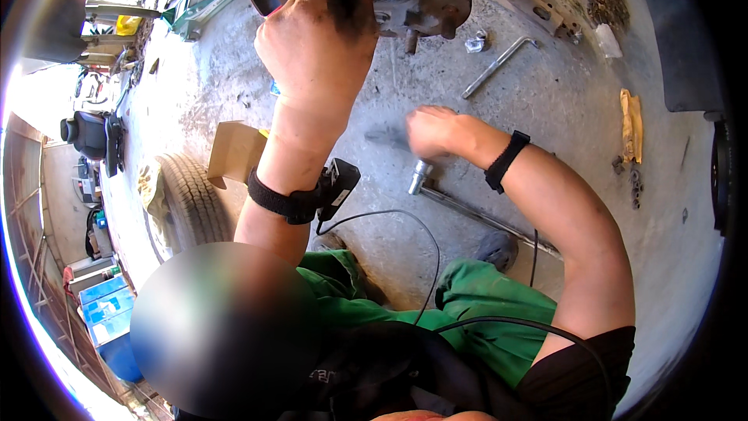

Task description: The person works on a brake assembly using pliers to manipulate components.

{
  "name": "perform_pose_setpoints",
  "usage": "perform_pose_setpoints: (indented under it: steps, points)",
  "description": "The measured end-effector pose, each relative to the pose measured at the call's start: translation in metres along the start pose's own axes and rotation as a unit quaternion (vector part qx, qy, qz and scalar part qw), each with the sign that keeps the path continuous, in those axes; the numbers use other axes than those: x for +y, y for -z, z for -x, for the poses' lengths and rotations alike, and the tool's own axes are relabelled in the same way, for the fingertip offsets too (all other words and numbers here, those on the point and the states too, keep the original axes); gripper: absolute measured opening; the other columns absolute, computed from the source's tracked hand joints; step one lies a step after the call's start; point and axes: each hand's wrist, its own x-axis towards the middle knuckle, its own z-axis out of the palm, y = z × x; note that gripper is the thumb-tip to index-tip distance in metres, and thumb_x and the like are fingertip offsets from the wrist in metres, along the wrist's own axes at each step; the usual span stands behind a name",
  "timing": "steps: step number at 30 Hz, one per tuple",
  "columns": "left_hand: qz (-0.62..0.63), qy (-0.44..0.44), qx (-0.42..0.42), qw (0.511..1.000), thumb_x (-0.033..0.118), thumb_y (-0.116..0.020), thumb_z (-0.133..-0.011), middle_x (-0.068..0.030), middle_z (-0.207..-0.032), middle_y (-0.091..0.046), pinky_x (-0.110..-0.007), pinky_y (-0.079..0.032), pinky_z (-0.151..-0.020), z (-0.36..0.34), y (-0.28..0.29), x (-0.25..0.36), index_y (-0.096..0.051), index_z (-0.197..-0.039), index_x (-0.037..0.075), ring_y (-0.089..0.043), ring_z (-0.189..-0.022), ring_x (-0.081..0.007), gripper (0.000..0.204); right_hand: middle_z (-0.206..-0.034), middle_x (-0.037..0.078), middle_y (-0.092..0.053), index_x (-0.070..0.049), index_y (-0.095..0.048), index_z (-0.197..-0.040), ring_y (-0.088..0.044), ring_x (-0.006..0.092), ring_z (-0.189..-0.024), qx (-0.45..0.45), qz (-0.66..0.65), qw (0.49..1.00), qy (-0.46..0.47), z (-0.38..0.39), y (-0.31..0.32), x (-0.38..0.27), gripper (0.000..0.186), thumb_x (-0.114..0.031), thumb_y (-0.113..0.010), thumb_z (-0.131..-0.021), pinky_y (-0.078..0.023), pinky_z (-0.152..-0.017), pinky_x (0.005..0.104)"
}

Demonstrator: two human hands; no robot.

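Note:
At the top of the head view is a rusty wheel hub (444, 6) with threaded studs. My left hand (315, 51) is closed against the hub between two studs, its fingers blackened with grease. Whatever those fingers grip is hidden behind the knuckles. Lower and to the right, my right hand (442, 131) hovers over the concrete floor, its fingers smeared by motion. A dark blur lies left of its fingertips; I cannot tell what it is. Just below that hand, a long-handled socket wrench (487, 222) rests on the floor near my shoe.
An L-shaped wrench (500, 68) and a crumpled clear wrapper (476, 41) lie beyond my right hand. A metal bracket (538, 8) is at the upper right, a yellow-brown strip (631, 126) farther right. A tyre (193, 201) and an open cardboard box (234, 152) sit left.

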Motion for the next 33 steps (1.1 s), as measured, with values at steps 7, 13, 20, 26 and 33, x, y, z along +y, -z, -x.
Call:
perform_pose_setpoints:
  steps: [7, 13, 20, 26, 33]
  points:
    - [-0.080, 0.012, -0.033, 0.996, 0.022, -0.069, -0.083, -0.0080, -0.081, -0.069, -0.038, -0.052, -0.052, 0.002, -0.011, -0.003, -0.069, -0.087, 0.015, -0.067, -0.062, -0.0298, 0.008, -0.114, 0.020, -0.069, -0.001, -0.072, -0.104, -0.065, 0.0335, -0.111, 0.010, -0.009, 1.000, 0.005, 0.006, 0.011, -0.005, 0.033, -0.009, -0.054, -0.078, -0.053, -0.092, 0.0415]
    - [-0.049, 0.070, -0.055, 0.995, 0.025, -0.074, -0.083, -0.0058, -0.077, -0.070, -0.037, -0.052, -0.053, 0.016, -0.008, -0.002, -0.067, -0.091, 0.013, -0.067, -0.063, -0.0270, 0.016, -0.117, 0.020, -0.068, -0.002, -0.072, -0.106, -0.064, 0.0335, -0.112, 0.002, -0.004, 1.000, 0.010, 0.007, 0.014, -0.004, 0.034, -0.010, -0.053, -0.079, -0.052, -0.094, 0.0413]
    - [0.039, -0.017, 0.036, 0.998, 0.016, -0.079, -0.081, 0.0006, -0.080, -0.070, -0.028, -0.051, -0.056, 0.030, -0.008, -0.005, -0.066, -0.122, 0.015, -0.065, -0.060, -0.0145, 0.043, -0.116, 0.021, -0.068, -0.002, -0.072, -0.106, -0.064, 0.0344, -0.112, 0.010, -0.003, 1.000, 0.001, -0.003, 0.007, 0.001, 0.034, -0.010, -0.053, -0.079, -0.052, -0.093, 0.0419]
    - [0.035, 0.002, -0.002, 0.999, 0.015, -0.077, -0.081, -0.0031, -0.084, -0.071, -0.030, -0.051, -0.055, 0.025, -0.006, 0.002, -0.067, -0.123, 0.017, -0.067, -0.062, -0.0166, 0.043, -0.115, 0.021, -0.068, -0.001, -0.072, -0.104, -0.065, 0.0348, -0.110, 0.016, -0.023, 1.000, 0.009, -0.011, 0.000, 0.000, 0.033, -0.010, -0.052, -0.079, -0.052, -0.093, 0.0421]
    - [0.022, 0.010, -0.011, 1.000, 0.012, -0.075, -0.081, -0.0049, -0.085, -0.071, -0.032, -0.053, -0.057, 0.031, -0.013, -0.008, -0.070, -0.116, 0.016, -0.069, -0.065, -0.0232, 0.036, -0.117, 0.020, -0.068, -0.002, -0.071, -0.107, -0.064, 0.0344, -0.111, -0.014, -0.009, 1.000, -0.006, -0.009, 0.002, 0.001, 0.035, -0.010, -0.052, -0.078, -0.052, -0.093, 0.0417]
